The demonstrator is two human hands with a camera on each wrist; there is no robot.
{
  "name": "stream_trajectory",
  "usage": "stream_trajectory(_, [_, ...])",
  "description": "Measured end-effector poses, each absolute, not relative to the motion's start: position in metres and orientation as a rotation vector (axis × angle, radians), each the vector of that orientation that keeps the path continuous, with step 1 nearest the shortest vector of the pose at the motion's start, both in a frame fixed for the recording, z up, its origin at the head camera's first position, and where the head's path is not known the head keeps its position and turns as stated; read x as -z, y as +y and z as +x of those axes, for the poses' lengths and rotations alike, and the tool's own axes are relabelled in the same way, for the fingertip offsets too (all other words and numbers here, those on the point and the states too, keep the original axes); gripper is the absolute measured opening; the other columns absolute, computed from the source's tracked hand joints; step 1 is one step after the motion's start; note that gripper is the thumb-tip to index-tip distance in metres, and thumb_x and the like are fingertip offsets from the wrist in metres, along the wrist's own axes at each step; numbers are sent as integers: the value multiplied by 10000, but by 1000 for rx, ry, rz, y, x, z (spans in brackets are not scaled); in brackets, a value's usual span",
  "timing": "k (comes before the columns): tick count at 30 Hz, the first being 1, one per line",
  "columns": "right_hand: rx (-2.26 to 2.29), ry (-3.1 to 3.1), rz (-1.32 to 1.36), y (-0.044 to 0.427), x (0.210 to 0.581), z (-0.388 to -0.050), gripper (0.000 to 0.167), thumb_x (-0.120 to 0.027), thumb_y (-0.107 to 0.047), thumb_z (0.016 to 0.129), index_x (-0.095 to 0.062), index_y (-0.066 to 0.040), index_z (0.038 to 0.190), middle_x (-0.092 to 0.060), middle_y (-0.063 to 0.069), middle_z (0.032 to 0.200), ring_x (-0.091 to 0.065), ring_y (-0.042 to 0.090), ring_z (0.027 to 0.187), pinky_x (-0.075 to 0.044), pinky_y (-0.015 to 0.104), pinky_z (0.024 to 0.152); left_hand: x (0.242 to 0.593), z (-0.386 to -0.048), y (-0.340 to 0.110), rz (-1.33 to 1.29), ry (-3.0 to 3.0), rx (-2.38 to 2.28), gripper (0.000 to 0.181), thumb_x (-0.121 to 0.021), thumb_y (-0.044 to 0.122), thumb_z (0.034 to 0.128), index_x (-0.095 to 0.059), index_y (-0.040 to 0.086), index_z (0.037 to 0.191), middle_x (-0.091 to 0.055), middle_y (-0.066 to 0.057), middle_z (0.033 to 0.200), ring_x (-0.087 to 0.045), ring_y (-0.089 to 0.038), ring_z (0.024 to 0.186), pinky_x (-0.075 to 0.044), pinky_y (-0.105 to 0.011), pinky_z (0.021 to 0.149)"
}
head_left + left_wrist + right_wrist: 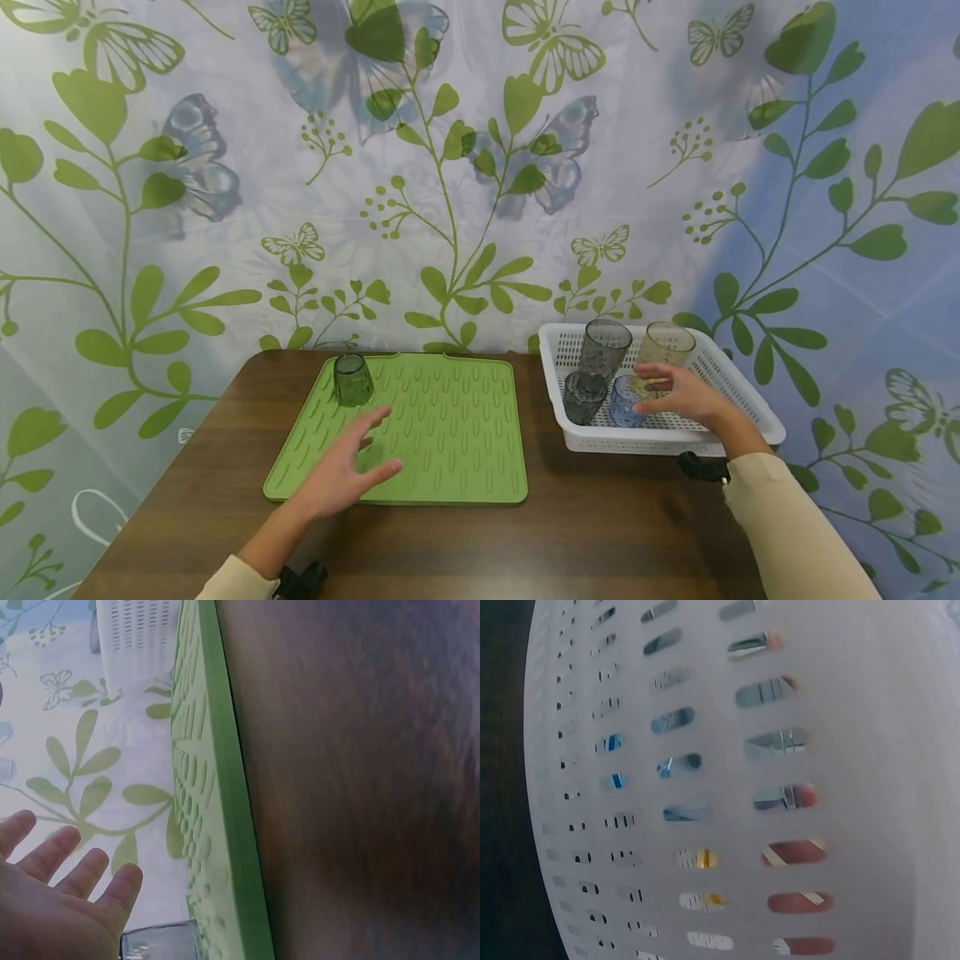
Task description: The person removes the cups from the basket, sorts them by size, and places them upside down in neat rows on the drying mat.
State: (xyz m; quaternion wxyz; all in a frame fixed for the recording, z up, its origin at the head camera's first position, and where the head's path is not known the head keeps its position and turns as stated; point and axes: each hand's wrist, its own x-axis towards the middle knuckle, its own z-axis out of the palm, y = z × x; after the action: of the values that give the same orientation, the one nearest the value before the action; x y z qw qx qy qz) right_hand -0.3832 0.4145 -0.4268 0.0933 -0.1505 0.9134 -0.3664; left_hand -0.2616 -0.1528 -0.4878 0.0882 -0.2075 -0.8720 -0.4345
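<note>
My left hand (337, 475) hovers over the front left of the green drying mat (442, 433), thumb and fingers spread, holding nothing. An upturned green glass (352, 381) stands at the mat's back left corner, apart from that hand. In the left wrist view the fingers are straight, and a glass (161, 943) shows at the bottom edge. My right hand (686, 395) is over the white basket (660, 443), its thumb and fingers apart beside a small blue glass (626, 404). An amber glass (667, 340) lies behind the fingers, partly hidden. Any contact there cannot be made out.
Also in the basket are a tall grey glass (603, 346) and a short dark glass (583, 398). Mat and basket sit on a brown wooden table (555, 533), against a leaf-patterned curtain (465, 167). The basket's perforated wall (727, 772) fills most of the right wrist view.
</note>
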Motion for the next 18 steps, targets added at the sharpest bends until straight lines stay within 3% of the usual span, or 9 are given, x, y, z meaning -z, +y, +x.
stream_trajectory(18, [1090, 2590, -481, 418, 435, -394, 923, -824, -225, 886, -276, 64, 1571, -418, 378, 1501, -485, 572, 1321, -554, 571, 963, 484, -257, -124, -698, -2496, 1514, 751, -745, 238, 958, -341, 244, 1591, -407, -70, 1620, -416, -378, 1473, -444, -562, 1123])
